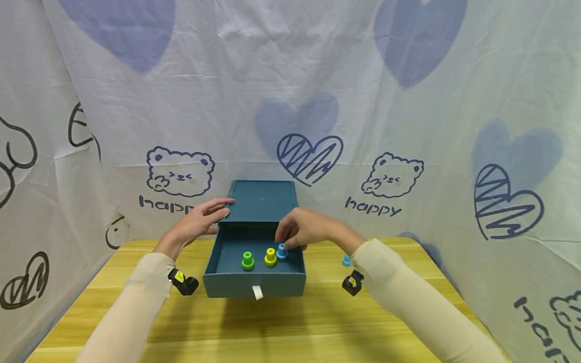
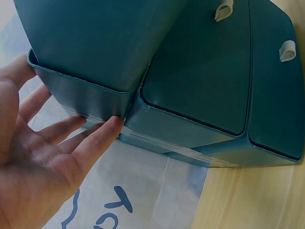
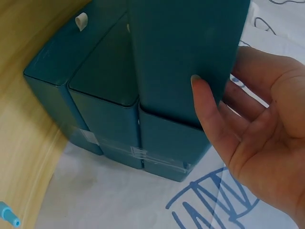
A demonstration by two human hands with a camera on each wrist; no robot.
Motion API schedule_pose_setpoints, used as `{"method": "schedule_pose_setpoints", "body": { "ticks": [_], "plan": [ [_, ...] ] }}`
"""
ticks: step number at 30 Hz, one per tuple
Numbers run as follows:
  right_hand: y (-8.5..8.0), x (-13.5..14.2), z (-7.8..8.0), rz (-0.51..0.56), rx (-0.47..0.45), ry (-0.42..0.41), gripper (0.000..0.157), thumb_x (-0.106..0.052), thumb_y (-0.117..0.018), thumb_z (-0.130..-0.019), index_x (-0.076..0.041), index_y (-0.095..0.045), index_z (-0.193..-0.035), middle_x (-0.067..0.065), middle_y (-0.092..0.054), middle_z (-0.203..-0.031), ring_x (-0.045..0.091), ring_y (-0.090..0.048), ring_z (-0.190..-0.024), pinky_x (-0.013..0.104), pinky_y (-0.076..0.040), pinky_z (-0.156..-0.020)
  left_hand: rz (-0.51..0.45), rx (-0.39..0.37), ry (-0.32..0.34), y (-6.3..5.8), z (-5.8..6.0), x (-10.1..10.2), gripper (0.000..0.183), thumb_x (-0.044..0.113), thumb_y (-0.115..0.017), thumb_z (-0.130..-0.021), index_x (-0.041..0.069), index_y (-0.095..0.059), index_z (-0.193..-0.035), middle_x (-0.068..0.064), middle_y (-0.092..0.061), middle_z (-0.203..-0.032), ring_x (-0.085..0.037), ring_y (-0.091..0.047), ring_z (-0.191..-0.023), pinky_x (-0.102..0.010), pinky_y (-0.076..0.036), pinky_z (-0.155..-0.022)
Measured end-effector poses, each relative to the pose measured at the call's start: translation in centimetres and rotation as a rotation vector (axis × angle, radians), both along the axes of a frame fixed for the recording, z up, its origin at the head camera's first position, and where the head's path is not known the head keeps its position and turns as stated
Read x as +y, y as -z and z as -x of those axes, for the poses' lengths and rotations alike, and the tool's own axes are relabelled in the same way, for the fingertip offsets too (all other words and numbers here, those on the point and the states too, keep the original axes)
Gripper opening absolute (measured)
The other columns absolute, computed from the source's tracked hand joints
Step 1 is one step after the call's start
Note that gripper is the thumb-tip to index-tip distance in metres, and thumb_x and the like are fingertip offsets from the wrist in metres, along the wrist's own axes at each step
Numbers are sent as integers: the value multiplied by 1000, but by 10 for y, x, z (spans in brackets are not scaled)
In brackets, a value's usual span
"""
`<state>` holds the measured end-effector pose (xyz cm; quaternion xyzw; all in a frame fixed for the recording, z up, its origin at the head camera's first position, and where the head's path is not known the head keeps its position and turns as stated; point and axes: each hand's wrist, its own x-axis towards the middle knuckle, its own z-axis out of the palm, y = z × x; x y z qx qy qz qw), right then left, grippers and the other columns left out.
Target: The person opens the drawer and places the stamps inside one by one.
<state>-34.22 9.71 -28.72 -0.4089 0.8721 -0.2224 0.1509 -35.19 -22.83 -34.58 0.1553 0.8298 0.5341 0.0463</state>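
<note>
A dark teal drawer unit (image 1: 262,199) stands on the table with its top drawer (image 1: 254,285) pulled out. Inside that drawer stand a green peg (image 1: 247,261), a yellow peg (image 1: 270,257) and a blue peg (image 1: 282,253), all stepped and narrower on top. My right hand (image 1: 308,227) reaches over the drawer's right wall and pinches the blue peg's top; in the right wrist view the wall hides that grip, with the little finger (image 3: 209,109) outside against it. My left hand (image 1: 199,220) rests with extended fingers against the unit's upper left side (image 2: 86,90).
Two more drawers (image 2: 200,67) sit below, closed, with white pull tabs (image 2: 287,51). Another blue peg (image 1: 347,260) lies on the wooden table (image 1: 172,333) to the right. A printed white cloth (image 1: 254,75) hangs behind and at both sides.
</note>
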Motion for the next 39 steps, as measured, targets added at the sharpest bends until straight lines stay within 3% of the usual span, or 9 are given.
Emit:
{"method": "schedule_pose_setpoints", "body": {
  "ticks": [8,16,28,39],
  "plan": [
    [-6,17,-4,115,-71,18,22,-6,-73,-94,-5,-74,-116,11,-75,-117,15,-72,-99,31,-64,-71,6,8,-1,1,1,0,62,44,-54,-107,16,-38,-160,-20,-25,-170,-48,-23,-156,-68,-36,-116],
    [-10,36,-9,200,-56,55,24,-11,-74,-95,-6,-73,-118,15,-74,-120,18,-72,-102,31,-65,-76,-3,6,8,-1,0,0,61,43,-53,-107,16,-37,-160,-20,-24,-170,-48,-22,-157,-69,-35,-117],
    [-20,46,-28,282,-27,-39,25,-11,-74,-95,-7,-73,-119,21,-74,-119,18,-71,-96,41,-66,-75,-6,6,14,0,0,-1,62,43,-53,-107,15,-37,-160,-20,-23,-171,-48,-21,-157,-70,-34,-117],
    [-20,38,-48,288,-32,-58,29,-12,-74,-95,-3,-71,-122,14,-76,-110,15,-71,-93,34,-66,-74,-3,-3,9,0,0,0,60,42,-53,-108,16,-37,-160,-21,-24,-170,-48,-22,-157,-69,-34,-117]
  ]
}}
